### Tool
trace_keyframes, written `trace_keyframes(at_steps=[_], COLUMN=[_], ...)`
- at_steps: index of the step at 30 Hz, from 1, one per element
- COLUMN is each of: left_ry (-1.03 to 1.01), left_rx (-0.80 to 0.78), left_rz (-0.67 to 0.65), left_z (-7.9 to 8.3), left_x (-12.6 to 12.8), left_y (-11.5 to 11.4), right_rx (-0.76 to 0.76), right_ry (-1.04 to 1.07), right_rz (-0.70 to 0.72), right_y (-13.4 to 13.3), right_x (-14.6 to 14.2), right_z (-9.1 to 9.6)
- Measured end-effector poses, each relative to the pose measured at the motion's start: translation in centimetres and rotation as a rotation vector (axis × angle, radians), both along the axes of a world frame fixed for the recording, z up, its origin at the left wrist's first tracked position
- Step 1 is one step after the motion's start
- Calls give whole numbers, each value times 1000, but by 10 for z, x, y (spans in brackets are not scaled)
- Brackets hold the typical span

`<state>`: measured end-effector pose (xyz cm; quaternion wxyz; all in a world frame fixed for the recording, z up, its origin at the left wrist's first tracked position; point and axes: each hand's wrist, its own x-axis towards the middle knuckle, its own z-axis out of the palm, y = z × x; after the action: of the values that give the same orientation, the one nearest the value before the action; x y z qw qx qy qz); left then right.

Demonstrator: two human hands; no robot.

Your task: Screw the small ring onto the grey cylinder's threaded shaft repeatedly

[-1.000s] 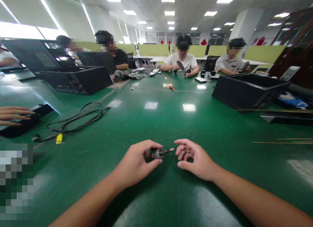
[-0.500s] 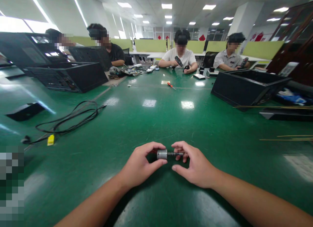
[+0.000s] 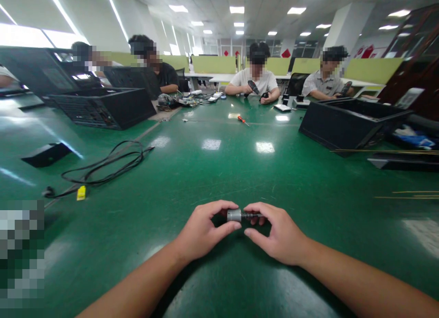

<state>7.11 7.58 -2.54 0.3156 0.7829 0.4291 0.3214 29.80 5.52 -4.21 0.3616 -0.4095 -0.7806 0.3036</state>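
A small metal cylinder with a dark threaded shaft (image 3: 236, 214) is held just above the green table (image 3: 219, 172), near its front edge. My left hand (image 3: 202, 231) pinches the silver barrel between thumb and fingers. My right hand (image 3: 276, 233) is curled round the shaft end from the right, fingertips on it. Both hands meet at the part, and my forearms rest low over the table.
A black cable loop (image 3: 109, 165) with a yellow tag (image 3: 81, 193) lies to the left. Black computer cases (image 3: 103, 108) (image 3: 350, 124) stand left and right. A red screwdriver (image 3: 243, 120) lies farther back. Several people sit at the far side. Thin rods (image 3: 404, 194) lie at the right.
My right hand has closed in from open beside the shaft tip to gripping the shaft. Another person's hand at the far left has gone from view. The view shifted slightly.
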Motion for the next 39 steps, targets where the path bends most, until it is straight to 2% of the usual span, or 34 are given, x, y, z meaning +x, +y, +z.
trace_keyframes(at_steps=[16, 23, 30, 39], left_ry=[0, 31, 30, 63], left_rx=[82, 74, 94, 112], left_rz=[-45, -123, -40, -44], left_z=[-2, 1, 0, 1], left_x=[-1, 0, -2, -2], left_y=[-2, -3, -2, -1], right_rx=[73, 59, 71, 94], right_ry=[6, 10, 3, -7], right_rz=[9, 17, 17, 19], right_y=[2, 3, 1, 1], right_x=[2, 1, 2, 2], right_z=[1, 2, 3, 2])
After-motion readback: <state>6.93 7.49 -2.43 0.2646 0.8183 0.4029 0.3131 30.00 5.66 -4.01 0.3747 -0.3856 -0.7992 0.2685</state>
